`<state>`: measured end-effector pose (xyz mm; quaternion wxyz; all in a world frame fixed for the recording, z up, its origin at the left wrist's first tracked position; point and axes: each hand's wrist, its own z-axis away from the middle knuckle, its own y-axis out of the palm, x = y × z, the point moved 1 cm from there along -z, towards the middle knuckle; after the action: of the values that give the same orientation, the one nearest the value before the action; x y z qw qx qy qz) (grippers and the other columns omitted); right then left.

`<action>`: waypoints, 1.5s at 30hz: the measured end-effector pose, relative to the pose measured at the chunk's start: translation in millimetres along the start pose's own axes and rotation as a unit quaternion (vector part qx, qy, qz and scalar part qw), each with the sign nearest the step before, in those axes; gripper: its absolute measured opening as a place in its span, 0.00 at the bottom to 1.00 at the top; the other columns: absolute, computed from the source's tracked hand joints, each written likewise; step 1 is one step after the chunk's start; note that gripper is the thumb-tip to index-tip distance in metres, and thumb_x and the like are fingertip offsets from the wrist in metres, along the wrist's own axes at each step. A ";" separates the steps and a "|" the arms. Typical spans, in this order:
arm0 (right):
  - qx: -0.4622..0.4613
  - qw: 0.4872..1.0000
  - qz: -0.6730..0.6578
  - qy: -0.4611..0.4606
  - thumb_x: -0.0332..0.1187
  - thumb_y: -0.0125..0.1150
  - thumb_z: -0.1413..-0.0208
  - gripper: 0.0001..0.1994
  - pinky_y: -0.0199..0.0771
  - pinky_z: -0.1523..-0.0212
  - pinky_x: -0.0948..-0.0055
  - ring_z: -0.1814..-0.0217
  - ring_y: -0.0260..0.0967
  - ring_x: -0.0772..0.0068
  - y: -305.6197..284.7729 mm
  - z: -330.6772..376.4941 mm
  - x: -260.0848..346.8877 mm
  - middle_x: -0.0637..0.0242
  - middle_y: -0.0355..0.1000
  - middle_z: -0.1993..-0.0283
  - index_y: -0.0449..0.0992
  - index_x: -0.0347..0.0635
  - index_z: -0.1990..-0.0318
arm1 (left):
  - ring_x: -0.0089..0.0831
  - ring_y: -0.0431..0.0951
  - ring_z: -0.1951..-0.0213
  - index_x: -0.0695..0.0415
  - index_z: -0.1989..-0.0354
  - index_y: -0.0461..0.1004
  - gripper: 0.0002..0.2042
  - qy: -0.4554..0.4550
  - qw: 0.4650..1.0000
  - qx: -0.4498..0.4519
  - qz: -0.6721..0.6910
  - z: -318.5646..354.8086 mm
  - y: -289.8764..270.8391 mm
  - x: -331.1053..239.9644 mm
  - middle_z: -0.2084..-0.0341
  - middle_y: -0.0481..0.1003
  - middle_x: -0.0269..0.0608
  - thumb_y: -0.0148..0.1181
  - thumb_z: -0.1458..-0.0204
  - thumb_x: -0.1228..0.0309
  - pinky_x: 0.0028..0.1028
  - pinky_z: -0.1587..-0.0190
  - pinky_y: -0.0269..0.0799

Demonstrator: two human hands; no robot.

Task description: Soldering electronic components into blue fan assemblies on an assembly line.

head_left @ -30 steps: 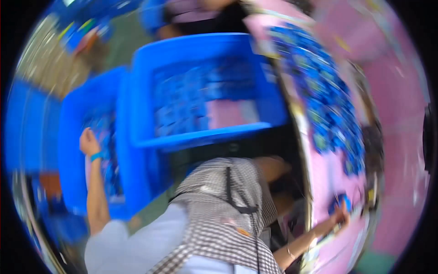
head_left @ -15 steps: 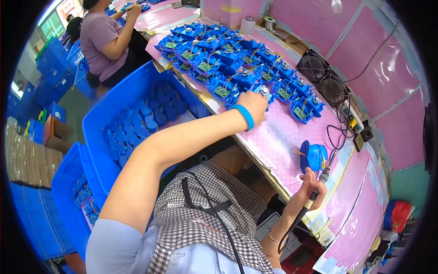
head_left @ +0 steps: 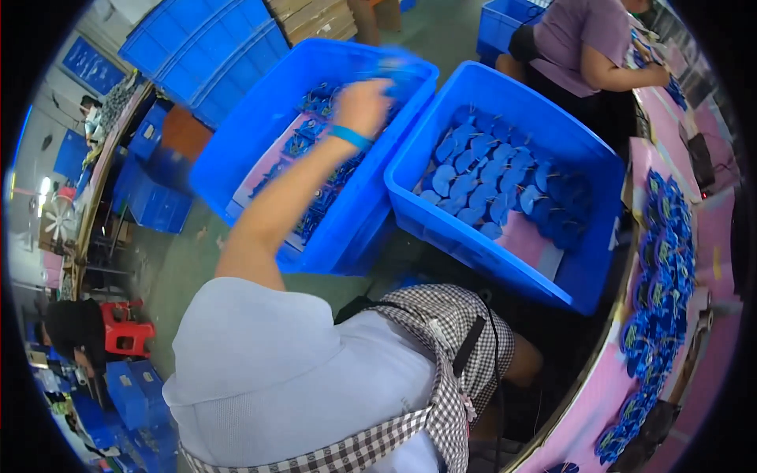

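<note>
The left hand (head_left: 363,109) holds a motion-blurred blue part (head_left: 398,69) over the left bin (head_left: 244,142), where wired blue pieces (head_left: 300,146) lie; the right hand is out of view, so its state cannot be told. High plastic walls divide this bin from a second bin (head_left: 449,244) of smooth, rounded discs (head_left: 473,169), with a seated co-worker (head_left: 576,47) beyond. Ribbed crates (head_left: 213,55) stand behind, and a pink-topped bench (head_left: 587,394) curves along the right.
</note>
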<state>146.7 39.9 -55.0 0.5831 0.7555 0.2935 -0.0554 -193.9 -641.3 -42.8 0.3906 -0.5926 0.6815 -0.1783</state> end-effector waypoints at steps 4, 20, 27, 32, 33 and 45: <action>0.049 0.981 0.186 -0.001 0.35 0.46 0.39 0.13 0.58 0.69 0.71 0.78 0.54 0.75 -24.0 40.0 -41.0 0.73 0.55 0.78 0.61 0.44 0.76 | 0.50 0.78 0.61 0.53 0.60 0.78 0.12 -0.097 0.943 0.177 -0.264 2.8 6.7 230.0 0.64 0.78 0.51 0.57 0.53 0.67 0.45 0.58 0.73; 0.196 0.367 0.909 -0.030 0.31 0.49 0.36 0.08 0.65 0.54 0.72 0.67 0.65 0.77 -43.8 94.9 -111.6 0.67 0.66 0.67 0.65 0.41 0.68 | 0.47 0.76 0.54 0.56 0.52 0.75 0.15 -0.137 0.986 0.025 -0.089 -32.3 84.8 193.6 0.56 0.76 0.52 0.51 0.45 0.67 0.42 0.51 0.70; 0.178 0.359 0.891 -0.215 0.20 0.60 0.46 0.08 0.71 0.65 0.77 0.71 0.67 0.78 26.2 97.3 -107.6 0.63 0.72 0.72 0.66 0.39 0.67 | 0.26 0.75 0.71 0.62 0.66 0.76 0.08 0.268 0.856 0.155 0.413 -48.5 47.7 -228.9 0.73 0.77 0.39 0.58 0.45 0.69 0.25 0.66 0.71; 0.129 0.382 0.892 -0.206 0.19 0.59 0.45 0.07 0.72 0.65 0.78 0.70 0.70 0.76 30.7 98.6 -77.9 0.54 0.76 0.66 0.65 0.37 0.67 | 0.47 0.76 0.64 0.58 0.60 0.74 0.15 0.480 0.718 0.219 0.455 10.1 91.9 -483.3 0.69 0.74 0.51 0.62 0.52 0.62 0.39 0.60 0.72; 0.121 0.394 0.887 -0.209 0.19 0.59 0.45 0.07 0.73 0.64 0.78 0.70 0.71 0.75 31.4 96.8 -73.3 0.53 0.76 0.67 0.65 0.37 0.68 | 0.48 0.76 0.64 0.56 0.57 0.73 0.17 0.500 0.727 0.192 0.428 21.6 104.8 -518.0 0.67 0.74 0.50 0.62 0.52 0.60 0.41 0.59 0.73; 0.041 0.185 0.975 -0.112 0.28 0.52 0.37 0.05 0.69 0.49 0.77 0.62 0.67 0.76 32.6 71.8 -48.5 0.64 0.69 0.64 0.66 0.36 0.64 | 0.49 0.79 0.67 0.59 0.72 0.77 0.06 0.460 0.810 0.178 0.317 35.4 86.4 -504.4 0.76 0.77 0.53 0.57 0.56 0.71 0.42 0.65 0.75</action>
<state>141.9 -48.9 -29.2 0.1639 0.4437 -0.7504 0.4617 -229.2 -135.6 35.8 0.1649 -0.1122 0.8880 -0.4143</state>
